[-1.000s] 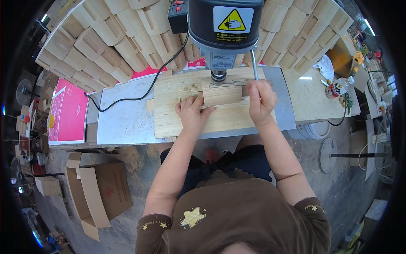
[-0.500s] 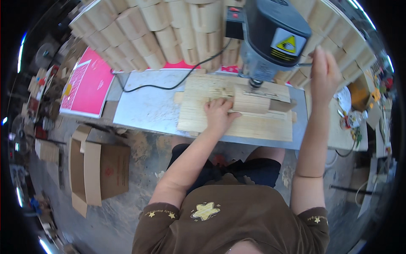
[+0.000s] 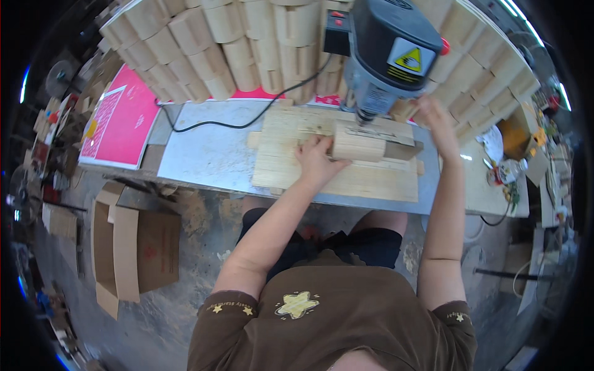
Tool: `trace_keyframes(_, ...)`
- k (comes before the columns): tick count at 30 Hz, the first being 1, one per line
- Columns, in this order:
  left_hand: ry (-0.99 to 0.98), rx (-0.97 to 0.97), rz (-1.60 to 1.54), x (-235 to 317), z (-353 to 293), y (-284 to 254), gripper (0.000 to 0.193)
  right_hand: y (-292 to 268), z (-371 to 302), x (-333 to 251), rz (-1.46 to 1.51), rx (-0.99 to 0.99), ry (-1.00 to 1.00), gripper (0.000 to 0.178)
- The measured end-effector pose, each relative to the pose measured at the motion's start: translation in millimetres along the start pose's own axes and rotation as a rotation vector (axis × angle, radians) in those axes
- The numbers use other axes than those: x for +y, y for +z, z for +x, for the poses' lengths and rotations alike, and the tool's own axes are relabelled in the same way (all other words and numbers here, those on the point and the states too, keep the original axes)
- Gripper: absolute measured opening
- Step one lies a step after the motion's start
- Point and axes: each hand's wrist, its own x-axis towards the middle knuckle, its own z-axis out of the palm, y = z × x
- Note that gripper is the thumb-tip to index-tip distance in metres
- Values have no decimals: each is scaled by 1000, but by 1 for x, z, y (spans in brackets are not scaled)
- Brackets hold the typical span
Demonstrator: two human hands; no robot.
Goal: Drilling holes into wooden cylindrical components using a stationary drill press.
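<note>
A grey drill press (image 3: 387,52) stands over a pale wooden board (image 3: 340,161) on the metal table (image 3: 204,154). A rounded wooden block (image 3: 359,145) lies on the board under the drill bit. My left hand (image 3: 315,162) presses on the block's left end and holds it. My right hand (image 3: 433,117) is raised at the right side of the drill press, where its feed handle is; the fingers are curled, and the handle itself is hidden behind the hand.
Several rounded wooden blocks (image 3: 247,49) are stacked in rows behind the table. A black cable (image 3: 223,123) runs across the table. A pink sheet (image 3: 120,120) lies at the left. An open cardboard box (image 3: 133,247) stands on the floor at the left. Clutter (image 3: 513,167) sits at the right.
My right hand left the block and rose to the right side of the drill press. My left hand stays on the block. The view has shifted left.
</note>
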Motion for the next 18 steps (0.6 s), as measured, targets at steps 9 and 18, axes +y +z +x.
trace_keyframes(9, 174, -26, -219, -21, -3, -34, 46, 10, -76, 49, -116, -272, 162, 28)
trace_keyframes(18, -252, 66, -659, -67, -20, -193, 32, 4, -131, 22, -55, -239, 24, 23)
